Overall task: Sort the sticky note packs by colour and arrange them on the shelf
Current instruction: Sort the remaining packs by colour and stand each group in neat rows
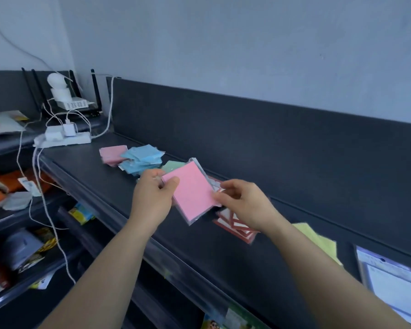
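Item in hand: flat pink rectangular sticky note pack in clear wrap [192, 191], held tilted above the dark grey shelf top [81, 167].
Left hand [152, 195]: thumb and fingers pinch the pack's upper-left corner.
Right hand [244, 205]: fingertips pinch its right edge.
On the shelf: a small stack of pink packs [113, 155] at far left, touching a loose pile of pale blue packs [141, 160]; a green pack [175, 165] lies just behind the held one.
Handling note: probably best passed to the left hand alone, carried over the blue pile and squared onto the pink stack, edges aligned.
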The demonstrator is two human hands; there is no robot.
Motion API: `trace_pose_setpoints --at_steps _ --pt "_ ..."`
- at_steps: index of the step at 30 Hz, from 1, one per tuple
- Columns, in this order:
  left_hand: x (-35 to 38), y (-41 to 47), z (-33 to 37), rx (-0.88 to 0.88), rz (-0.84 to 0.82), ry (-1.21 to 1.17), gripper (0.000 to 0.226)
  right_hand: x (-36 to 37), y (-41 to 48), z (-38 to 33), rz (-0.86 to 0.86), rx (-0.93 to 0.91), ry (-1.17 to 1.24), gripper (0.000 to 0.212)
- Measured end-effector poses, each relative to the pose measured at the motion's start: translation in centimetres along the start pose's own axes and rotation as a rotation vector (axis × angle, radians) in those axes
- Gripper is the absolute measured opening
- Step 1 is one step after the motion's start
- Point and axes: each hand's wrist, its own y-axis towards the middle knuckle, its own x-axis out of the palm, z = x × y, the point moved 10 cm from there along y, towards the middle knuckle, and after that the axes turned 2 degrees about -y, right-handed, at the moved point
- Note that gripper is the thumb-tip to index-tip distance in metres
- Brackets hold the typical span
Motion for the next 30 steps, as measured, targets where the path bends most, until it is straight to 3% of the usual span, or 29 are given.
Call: trace_pose_setpoints --at_steps 2,5,10,13,22,30 --pt "-1.2 1.9 -0.4 -0.016 0.006 -0.075 0.017 2.4 1.8 -1.2 -0.042 0.01 0.042 0.028" --pt "-3.5 5.2 -0.8 -0.002 0.001 -0.113 0.007 5.6 5.1 -3.0 -0.051 0.011 0.124 0.005" --pt "-6.3 10.9 -2.2 -0.048 -0.199 0.005 0.006 10.2 10.7 -5.6 -0.005 0.076 0.183 0.005" --pt "-8.6 14.5 -3.1 -0.058 -0.294 0.042 0.021 12.7 14.1 -7.5 0.029 0.068 0.095 0.016" --pt "-15.7 26.6 -5.3 -0.066 -0.114 0.064 0.017 19.9 22.6 -12.7 0.023 -0.003 -0.091 0.023" --pt "-16.1 32.7 -7.5 0.007 -0.125 0.429 0.022 20.9 26.5 -11.2 0.057 0.08 -0.354 0.036"
